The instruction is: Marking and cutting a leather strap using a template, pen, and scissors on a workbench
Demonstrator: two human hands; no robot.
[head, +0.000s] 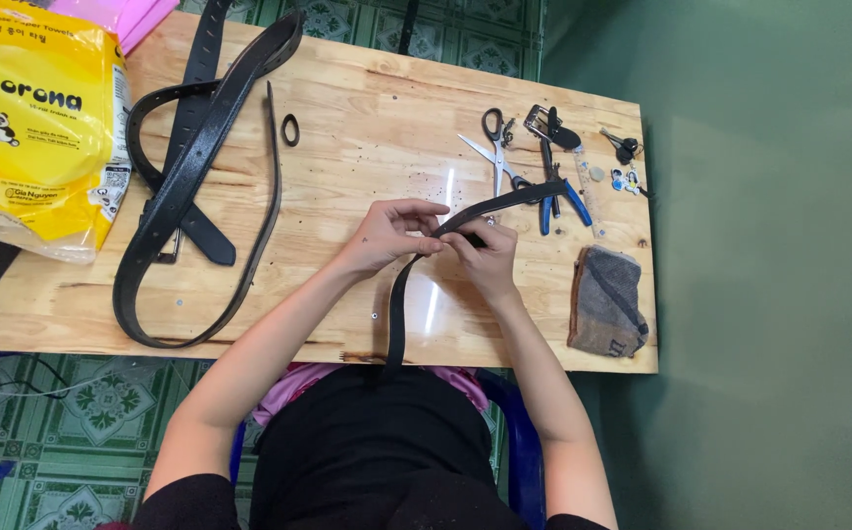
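Left hand (391,231): pinching black belt strap (398,304)
Right hand (485,257): clamped on same strap, just beside
Nearby: scissors (493,152), pliers (551,191) on wooden table (347,128)

Single head-worn view, looking almost straight down from above the seated person onto the wooden table (367,108). The near edge lies at the person's lap; the far edge reaches the top of frame. Moderate distance: both right corners show, the left end is cut off.
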